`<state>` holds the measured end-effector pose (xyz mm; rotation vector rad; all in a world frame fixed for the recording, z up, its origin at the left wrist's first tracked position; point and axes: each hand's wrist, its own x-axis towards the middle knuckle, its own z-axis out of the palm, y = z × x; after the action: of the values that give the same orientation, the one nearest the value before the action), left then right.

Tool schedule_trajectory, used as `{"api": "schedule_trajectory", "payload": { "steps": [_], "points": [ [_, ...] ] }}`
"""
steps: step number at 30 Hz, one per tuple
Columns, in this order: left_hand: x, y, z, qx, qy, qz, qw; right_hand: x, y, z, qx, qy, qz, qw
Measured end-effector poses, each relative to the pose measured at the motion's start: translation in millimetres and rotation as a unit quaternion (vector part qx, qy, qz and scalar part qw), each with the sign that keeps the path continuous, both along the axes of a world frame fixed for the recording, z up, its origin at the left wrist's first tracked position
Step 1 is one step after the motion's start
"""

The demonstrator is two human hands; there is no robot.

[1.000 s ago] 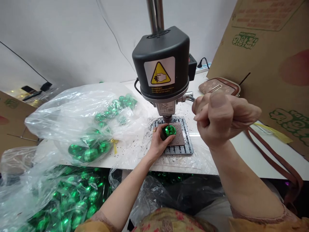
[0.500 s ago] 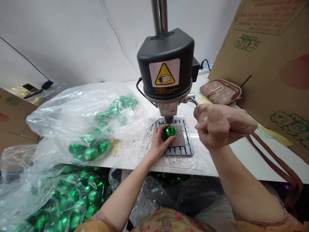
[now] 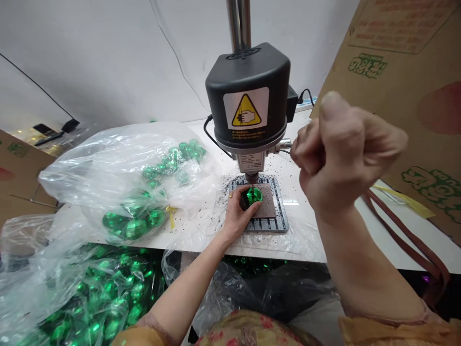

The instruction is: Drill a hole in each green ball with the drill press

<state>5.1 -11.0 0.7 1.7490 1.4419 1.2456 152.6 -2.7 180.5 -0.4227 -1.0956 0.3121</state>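
My left hand (image 3: 238, 210) is closed around the side of a shiny green faceted ball (image 3: 255, 194), holding it on a brown square board (image 3: 268, 202). That board lies on the slotted metal base (image 3: 283, 223) of a small bench drill press (image 3: 248, 91). Its thin bit (image 3: 252, 190) comes down to the top of the ball. My right hand (image 3: 345, 149) is a raised fist around the feed lever beside the press's hub (image 3: 285, 143); the fist hides most of the lever.
A clear plastic bag (image 3: 86, 163) with green balls lies left on the white table (image 3: 302, 240). More green balls (image 3: 108, 298) fill plastic below the table edge. A cardboard box (image 3: 396, 110) stands right, near a brown strap (image 3: 406, 240). Dark shavings surround the base.
My right fist has risen with the lever and now covers the patterned purse behind it. The bit shows longer above the ball. My left hand and the ball have barely moved.
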Motion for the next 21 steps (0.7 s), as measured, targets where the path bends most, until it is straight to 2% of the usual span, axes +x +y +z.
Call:
{"api": "schedule_trajectory", "payload": {
  "steps": [2, 4, 6, 9, 11, 12, 14, 15, 17, 19, 21],
  "points": [
    [-1.2, -16.2, 2.1, 0.034, -0.002, 0.044, 0.998, -1.0, 3.3, 11.1, 0.011, -0.006, 0.007, 1.000],
    [-4.6, -41.2, 2.1, 0.104, 0.019, 0.040, 0.994, -0.9, 5.5, 15.2, 0.011, -0.010, 0.012, 1.000],
    [-9.1, -70.4, -1.5, 0.193, 0.073, -0.049, 0.977, -0.6, 5.9, 14.5, 0.009, -0.010, 0.018, 1.000],
    [-15.4, -107.8, -12.7, 0.291, 0.208, -0.189, 0.915, -1.2, 4.9, 11.4, 0.008, -0.003, 0.014, 1.000],
    [-19.5, -120.8, -20.3, 0.311, 0.272, -0.225, 0.882, -2.0, 4.7, 10.4, 0.002, 0.008, 0.002, 1.000],
    [-22.2, -122.5, -23.0, 0.312, 0.280, -0.234, 0.877, -2.3, 4.7, 10.3, -0.003, 0.012, -0.006, 1.000],
    [-31.0, -115.0, -24.1, 0.311, 0.253, -0.232, 0.886, -2.1, 5.0, 10.3, -0.004, 0.013, -0.017, 1.000],
    [-37.6, -105.6, -22.0, 0.303, 0.230, -0.214, 0.900, -1.6, 5.3, 10.3, -0.001, 0.008, -0.015, 1.000],
    [-56.5, -75.9, -11.9, 0.260, 0.196, -0.124, 0.937, -0.2, 5.7, 9.9, 0.001, -0.001, -0.004, 1.000],
    [-82.0, -35.7, 4.0, 0.160, 0.190, 0.025, 0.968, 1.1, 6.2, 9.3, 0.004, -0.003, 0.004, 1.000],
    [-110.7, 7.7, 20.6, 0.069, 0.176, 0.159, 0.969, 1.9, 6.8, 8.5, 0.007, 0.000, 0.008, 1.000]
  ]
}}
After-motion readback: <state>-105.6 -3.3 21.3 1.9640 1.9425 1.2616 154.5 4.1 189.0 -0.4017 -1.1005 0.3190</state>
